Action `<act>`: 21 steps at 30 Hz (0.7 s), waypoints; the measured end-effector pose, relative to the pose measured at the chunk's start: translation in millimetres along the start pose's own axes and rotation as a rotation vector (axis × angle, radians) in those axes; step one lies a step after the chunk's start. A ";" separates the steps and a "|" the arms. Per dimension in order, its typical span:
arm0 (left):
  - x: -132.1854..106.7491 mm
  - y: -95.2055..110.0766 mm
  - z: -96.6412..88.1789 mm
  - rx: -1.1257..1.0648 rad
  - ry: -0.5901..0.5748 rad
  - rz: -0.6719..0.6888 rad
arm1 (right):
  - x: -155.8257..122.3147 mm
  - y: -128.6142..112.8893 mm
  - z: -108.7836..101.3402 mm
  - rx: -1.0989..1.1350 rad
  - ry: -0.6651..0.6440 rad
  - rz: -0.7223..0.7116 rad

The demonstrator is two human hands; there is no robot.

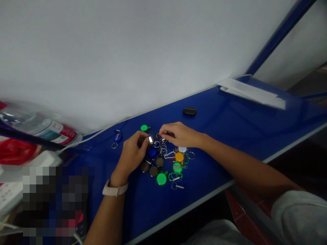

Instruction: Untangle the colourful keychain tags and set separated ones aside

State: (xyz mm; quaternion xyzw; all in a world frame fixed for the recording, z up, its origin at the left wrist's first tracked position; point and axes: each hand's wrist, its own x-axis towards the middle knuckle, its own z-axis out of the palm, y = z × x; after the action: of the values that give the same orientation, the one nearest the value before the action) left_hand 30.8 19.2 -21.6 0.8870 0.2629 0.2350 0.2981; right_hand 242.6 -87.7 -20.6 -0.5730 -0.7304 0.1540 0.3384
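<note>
My left hand [134,151] is closed, pinching a dark badge reel [151,140] with a shiny metal clip between thumb and fingertips. Just across from it, the closed fingers of my right hand [180,134] pinch at an orange carabiner [158,136], which they partly cover. Below both hands lies a loose cluster of badge reels: a blue one [152,153], several dark ones, a bright green one [161,179], a yellow one [179,157] and a green one with its clip up [177,167]. Key rings [163,148] and a green carabiner [175,176] lie among them.
Apart from the cluster lie a green reel [144,128] near the wall and a small blue reel [118,137]. A black oval case [189,111] and folded white paper [252,93] rest on the blue table [209,183]. Bottles [55,131] and a power strip [41,160] stand left.
</note>
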 end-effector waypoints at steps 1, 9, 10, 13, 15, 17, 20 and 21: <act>0.1 -0.9 0.1 0.006 0.002 0.003 | -0.3 0.0 -0.1 -0.003 0.009 -0.015; 0.0 -5.0 3.2 0.083 0.050 0.042 | -2.1 1.3 0.9 -0.123 0.073 -0.133; 0.1 -4.2 3.5 0.080 0.061 0.055 | -2.1 0.9 1.0 -0.132 0.080 -0.144; -0.1 -0.7 4.4 0.061 0.090 0.119 | -2.3 -1.4 0.7 -0.129 0.098 -0.174; -0.6 1.8 4.9 0.047 0.101 0.168 | -2.3 -3.3 0.6 -0.098 0.111 -0.190; -1.3 4.0 5.6 0.036 0.096 0.211 | -2.3 -4.8 1.1 -0.052 0.123 -0.208; -1.6 6.8 7.4 0.025 0.080 0.250 | -2.3 -6.2 3.1 0.028 0.140 -0.236; -1.6 7.6 8.1 0.018 0.078 0.256 | -2.3 -6.6 4.0 0.055 0.145 -0.239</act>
State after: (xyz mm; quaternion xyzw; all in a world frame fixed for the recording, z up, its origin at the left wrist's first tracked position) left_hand 36.8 9.8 -22.8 0.9061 0.1612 0.3031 0.2474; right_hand 235.4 -91.2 -20.2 -0.4821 -0.7626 0.0907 0.4217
